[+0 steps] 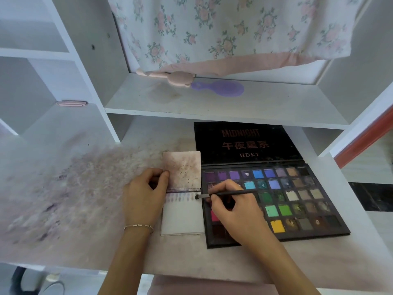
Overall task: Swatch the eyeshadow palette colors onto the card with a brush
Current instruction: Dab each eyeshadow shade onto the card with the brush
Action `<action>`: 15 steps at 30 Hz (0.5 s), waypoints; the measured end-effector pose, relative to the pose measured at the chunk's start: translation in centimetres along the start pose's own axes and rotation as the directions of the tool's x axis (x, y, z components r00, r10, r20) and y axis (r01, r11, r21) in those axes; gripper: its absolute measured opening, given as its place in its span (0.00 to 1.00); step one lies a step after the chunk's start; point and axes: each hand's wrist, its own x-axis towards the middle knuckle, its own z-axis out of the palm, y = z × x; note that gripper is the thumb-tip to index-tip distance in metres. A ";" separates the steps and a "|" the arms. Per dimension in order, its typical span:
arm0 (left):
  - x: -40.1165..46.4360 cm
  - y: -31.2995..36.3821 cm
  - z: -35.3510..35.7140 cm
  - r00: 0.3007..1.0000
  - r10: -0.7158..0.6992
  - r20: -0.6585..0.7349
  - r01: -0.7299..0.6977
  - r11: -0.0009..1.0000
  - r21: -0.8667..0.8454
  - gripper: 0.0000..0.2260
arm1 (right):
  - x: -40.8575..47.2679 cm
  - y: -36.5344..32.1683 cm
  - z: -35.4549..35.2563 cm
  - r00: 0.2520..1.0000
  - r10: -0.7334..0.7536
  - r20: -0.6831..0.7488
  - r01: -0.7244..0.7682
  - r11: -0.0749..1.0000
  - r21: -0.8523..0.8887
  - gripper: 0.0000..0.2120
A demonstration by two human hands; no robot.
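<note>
A large black eyeshadow palette point(297, 201) lies open on the desk, its lid flat behind it and several coloured pans showing. To its left lies a white card point(182, 218), its upper half smudged pink-brown, with a row of small purple swatches across its middle. My right hand point(231, 209) grips a thin black brush point(225, 194) and rests over the palette's left pans; the brush tip touches the card's right edge by the swatch row. My left hand point(144, 194) pinches the card's left edge between thumb and fingers.
The white desk point(85, 209) is stained with purple-pink powder left of the card. A shelf above holds a purple hairbrush point(221, 88) and a pink item point(178, 78) under a floral cloth point(229, 30). Shelf uprights close in on both sides.
</note>
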 end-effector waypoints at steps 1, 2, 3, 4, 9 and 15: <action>0.0 0.0 0.0 1.000 -0.001 0.000 0.001 1.000 -0.003 0.03 | 0.0 0.0 0.0 1.000 -0.004 0.004 0.004 1.000 -0.007 0.12; 0.0 0.0 0.0 1.000 -0.001 0.001 0.001 1.000 -0.003 0.03 | 0.0 0.0 0.0 1.000 -0.004 0.005 0.004 1.000 -0.014 0.12; 0.0 0.0 0.0 1.000 0.000 0.000 0.000 1.000 0.001 0.03 | 0.0 0.0 0.1 1.000 -0.002 0.005 0.002 1.000 -0.017 0.12; 0.0 -0.1 0.0 1.000 0.002 0.000 -0.002 1.000 0.006 0.03 | 0.0 0.1 0.1 1.000 0.002 0.003 -0.001 1.000 -0.020 0.12; -0.1 -0.2 -0.1 1.000 0.017 -0.001 -0.017 1.000 0.009 0.03 | 0.1 0.1 0.1 1.000 -0.009 0.001 0.009 0.999 -0.033 0.12; -0.1 -0.1 -0.1 1.000 0.004 0.002 -0.004 1.000 0.020 0.04 | 0.0 0.1 0.1 1.000 -0.009 0.009 0.009 0.999 -0.050 0.12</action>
